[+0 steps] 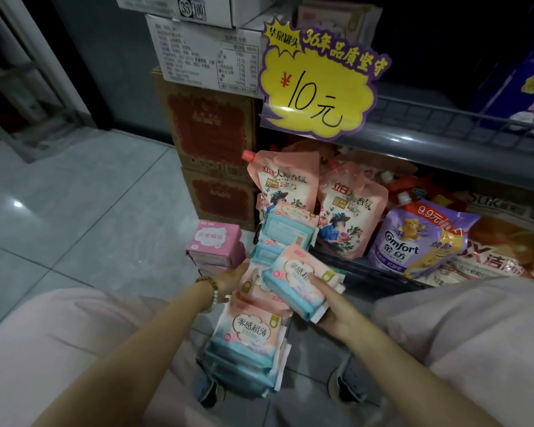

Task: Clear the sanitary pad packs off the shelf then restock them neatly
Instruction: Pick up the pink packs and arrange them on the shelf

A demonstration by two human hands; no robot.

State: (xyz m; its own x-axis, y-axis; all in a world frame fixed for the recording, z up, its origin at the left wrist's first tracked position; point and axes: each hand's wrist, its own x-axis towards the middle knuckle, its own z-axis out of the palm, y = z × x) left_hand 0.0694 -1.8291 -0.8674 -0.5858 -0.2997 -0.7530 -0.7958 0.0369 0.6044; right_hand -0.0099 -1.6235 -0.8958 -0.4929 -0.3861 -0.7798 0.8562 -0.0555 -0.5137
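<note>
I squat in front of a low shelf. Between my feet lies a pile of pink-and-teal sanitary pad packs (247, 343) on the floor. My right hand (330, 306) grips one such pack (296, 282) from its right side, tilted above the pile. My left hand (232, 280), with a bead bracelet on the wrist, reaches under the packs next to it; its fingers are mostly hidden. More teal packs (285, 231) lean stacked against the shelf's left end. Pink boxed packs (216, 246) stand stacked on the floor to the left.
Pink detergent pouches (349, 211) and a purple Comfort pouch (420, 238) fill the bottom shelf. A yellow price sign (318, 87) hangs from the grey shelf edge (444, 143) above. Cardboard boxes (210, 143) are stacked to the left. Grey tiled floor (74, 211) spreads left.
</note>
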